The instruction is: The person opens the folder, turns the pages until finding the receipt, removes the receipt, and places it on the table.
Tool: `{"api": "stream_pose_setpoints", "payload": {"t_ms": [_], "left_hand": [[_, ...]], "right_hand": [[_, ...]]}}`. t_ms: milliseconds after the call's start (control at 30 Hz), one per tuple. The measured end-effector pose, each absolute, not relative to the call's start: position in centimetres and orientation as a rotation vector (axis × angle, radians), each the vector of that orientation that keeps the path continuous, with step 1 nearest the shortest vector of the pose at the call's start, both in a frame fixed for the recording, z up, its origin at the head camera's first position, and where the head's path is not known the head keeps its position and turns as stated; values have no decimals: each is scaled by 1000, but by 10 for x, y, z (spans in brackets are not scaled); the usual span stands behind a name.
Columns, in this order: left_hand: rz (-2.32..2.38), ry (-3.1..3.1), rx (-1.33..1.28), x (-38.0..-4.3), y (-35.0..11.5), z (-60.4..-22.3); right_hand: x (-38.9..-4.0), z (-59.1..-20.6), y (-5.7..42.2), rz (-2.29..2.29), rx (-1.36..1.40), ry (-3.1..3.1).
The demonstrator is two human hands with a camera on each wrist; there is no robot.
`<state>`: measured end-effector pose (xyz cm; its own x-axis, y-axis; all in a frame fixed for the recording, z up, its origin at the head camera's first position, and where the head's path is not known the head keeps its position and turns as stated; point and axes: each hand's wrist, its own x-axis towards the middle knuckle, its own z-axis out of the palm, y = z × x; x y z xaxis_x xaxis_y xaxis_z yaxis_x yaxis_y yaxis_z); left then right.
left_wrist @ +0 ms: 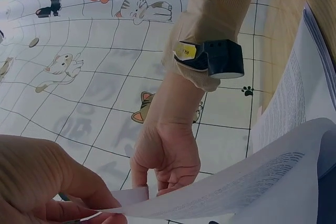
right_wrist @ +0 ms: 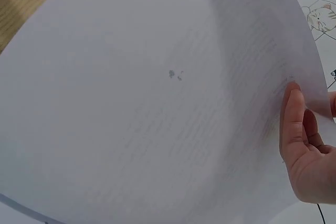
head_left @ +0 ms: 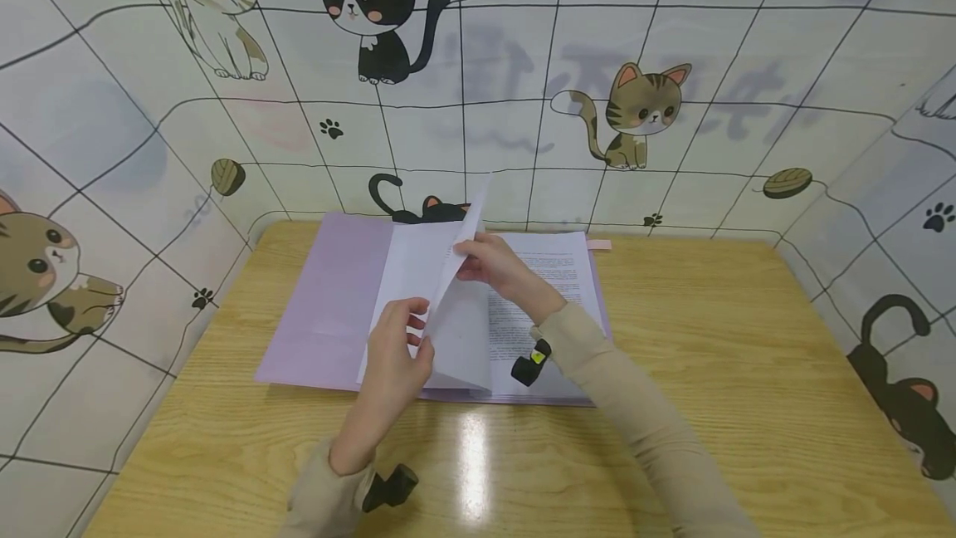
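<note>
A purple folder lies spread on the table with white pages inside. One white sheet of paper stands lifted and curved over the middle. My right hand pinches its upper part between thumb and fingers. Lower down, my left hand has the sheet's left edge between thumb and fingers; the left wrist view shows that pinch from close by. Faint print shows through the sheet in the right wrist view. To the right, a printed page lies flat, partly covered by my right arm.
The wooden table meets a wall with cat drawings at the back and sides. A pink tab sticks out at the folder's right edge. Each wrist carries a small black camera.
</note>
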<state>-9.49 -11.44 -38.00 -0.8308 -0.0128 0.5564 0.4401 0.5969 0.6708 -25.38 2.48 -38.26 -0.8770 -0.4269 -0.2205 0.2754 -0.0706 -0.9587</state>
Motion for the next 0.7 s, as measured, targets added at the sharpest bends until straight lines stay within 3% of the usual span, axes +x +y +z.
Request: {"api": "stream_pose_setpoints", "payload": {"t_ms": [700], "left_hand": [[-1120, -2374, -213, -100, -150, -397]], "right_hand": [[-260, -397, 46, -2043, -191, 1743]]}}
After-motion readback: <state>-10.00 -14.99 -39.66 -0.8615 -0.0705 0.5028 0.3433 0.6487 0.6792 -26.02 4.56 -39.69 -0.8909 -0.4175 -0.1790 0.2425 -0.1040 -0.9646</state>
